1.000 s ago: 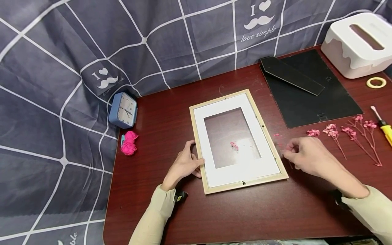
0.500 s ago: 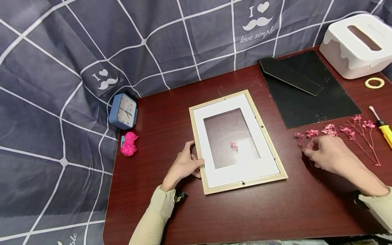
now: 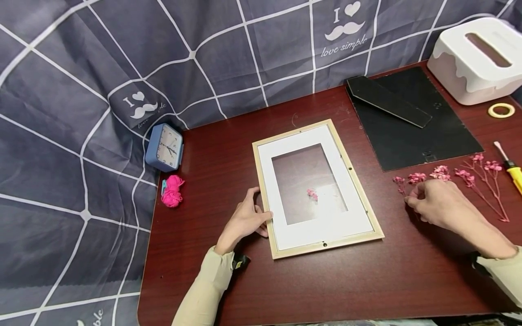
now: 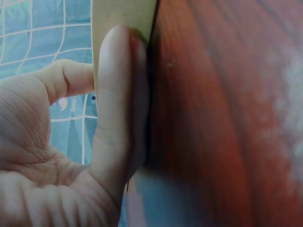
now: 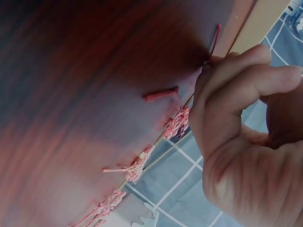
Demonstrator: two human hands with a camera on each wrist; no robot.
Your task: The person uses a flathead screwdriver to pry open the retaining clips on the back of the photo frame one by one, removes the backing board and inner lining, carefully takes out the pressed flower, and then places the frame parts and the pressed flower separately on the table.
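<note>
My left hand point(image 3: 244, 220) lies low with its fingers fairly straight, the thumb point(image 4: 118, 104) pressed flat along an edge. My right hand point(image 3: 434, 203) is curled, fingertips point(image 5: 222, 66) pinched together, forearm stretched out in a beige sleeve.

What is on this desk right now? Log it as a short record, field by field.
surface: dark red wooden table
left hand: left hand rests against the left edge of the picture frame
right hand: right hand pinches a stem among the pink dried flowers
inside frame: small pink flower bit on the glass
behind flowers: black backing board
left side: blue clock, pink yarn
right side: white tissue box, tape roll, yellow-handled tool
</note>
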